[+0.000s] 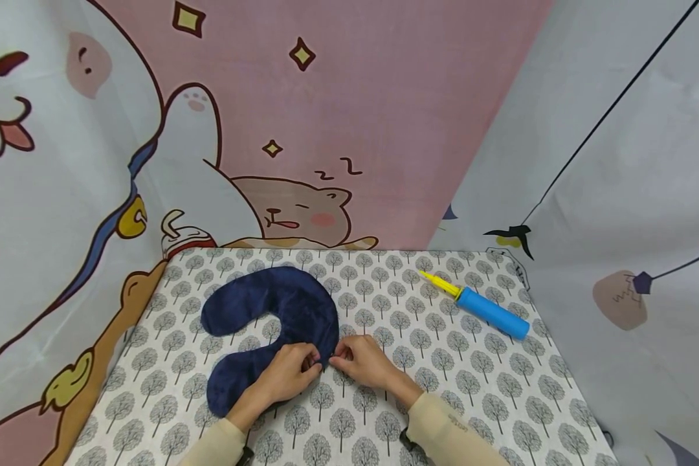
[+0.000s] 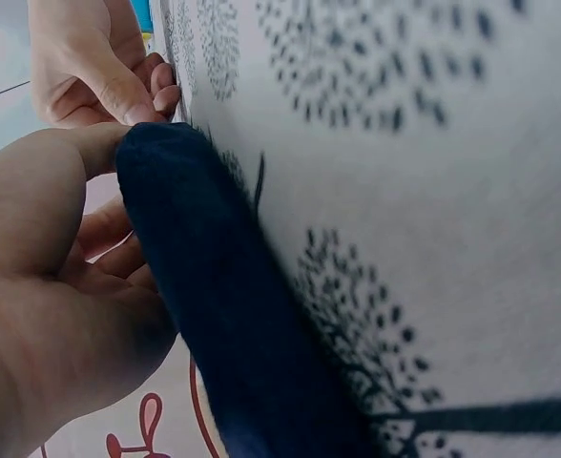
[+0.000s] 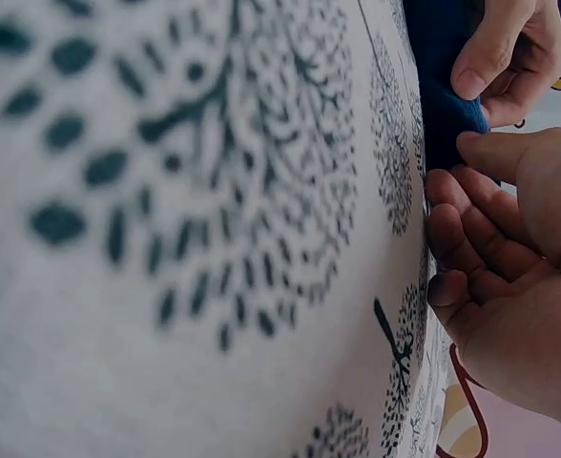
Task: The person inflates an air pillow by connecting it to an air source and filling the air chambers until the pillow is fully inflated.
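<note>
A navy blue U-shaped neck pillow (image 1: 303, 301), flat and soft-looking, lies on the left part of the table with its opening to the left. My left hand (image 1: 294, 370) lies over its near arm and pinches the fabric at the near right edge. From the right, my right hand (image 1: 362, 360) meets that same edge, thumb and forefinger pinching it close to the left fingertips. In the left wrist view, the pillow's edge (image 2: 214, 277) runs between the left thumb and fingers. The right wrist view has the right thumb (image 3: 495, 148) against the navy fabric (image 3: 443, 119).
A hand pump (image 1: 492, 312) with a blue barrel and yellow nozzle lies at the right of the table. The table cover (image 1: 396, 414) is white with printed trees. Cartoon-printed curtains (image 1: 396, 129) stand behind and at both sides.
</note>
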Available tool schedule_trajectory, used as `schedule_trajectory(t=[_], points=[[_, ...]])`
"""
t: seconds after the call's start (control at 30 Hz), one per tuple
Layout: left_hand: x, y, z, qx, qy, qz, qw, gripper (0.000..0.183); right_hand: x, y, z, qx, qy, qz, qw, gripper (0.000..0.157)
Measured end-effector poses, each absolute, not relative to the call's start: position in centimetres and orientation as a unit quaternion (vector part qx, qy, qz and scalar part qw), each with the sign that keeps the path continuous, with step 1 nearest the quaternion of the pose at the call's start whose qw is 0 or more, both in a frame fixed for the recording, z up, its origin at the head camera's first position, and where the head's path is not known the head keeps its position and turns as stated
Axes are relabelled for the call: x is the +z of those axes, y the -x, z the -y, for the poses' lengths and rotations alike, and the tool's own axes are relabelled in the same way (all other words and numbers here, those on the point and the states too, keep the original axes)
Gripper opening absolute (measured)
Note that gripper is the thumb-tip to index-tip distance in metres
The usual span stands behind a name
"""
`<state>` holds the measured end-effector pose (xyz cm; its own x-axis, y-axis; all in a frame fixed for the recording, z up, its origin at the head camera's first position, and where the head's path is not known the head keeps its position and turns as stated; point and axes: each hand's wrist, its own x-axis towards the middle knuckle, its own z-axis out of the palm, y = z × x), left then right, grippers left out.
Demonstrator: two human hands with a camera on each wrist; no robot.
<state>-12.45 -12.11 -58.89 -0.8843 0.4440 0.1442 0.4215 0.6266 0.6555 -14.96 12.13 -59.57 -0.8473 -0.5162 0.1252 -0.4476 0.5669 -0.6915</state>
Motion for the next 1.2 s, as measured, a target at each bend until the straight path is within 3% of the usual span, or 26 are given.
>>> schedule_trajectory(t=[0.43,0.8,1.2], points=[[-58.8,12.3,12.3,0.368,-0.247,-0.896,0.013,0.011,-59.6,15.0,-12.8,-0.396,0.275,-0.875,0.054,0.008],[-58.7,12.1,12.2,0.355,-0.254,-0.899,0.016,0.008,-59.6,15.2,-13.4,-0.367,0.303,-0.880,0.014,0.005],[-58.6,11.8,12.4,0.358,-0.265,-0.895,0.008,0.006,-59.2,17.9,-14.4,-0.343,0.291,-0.892,-0.038,0.008]])
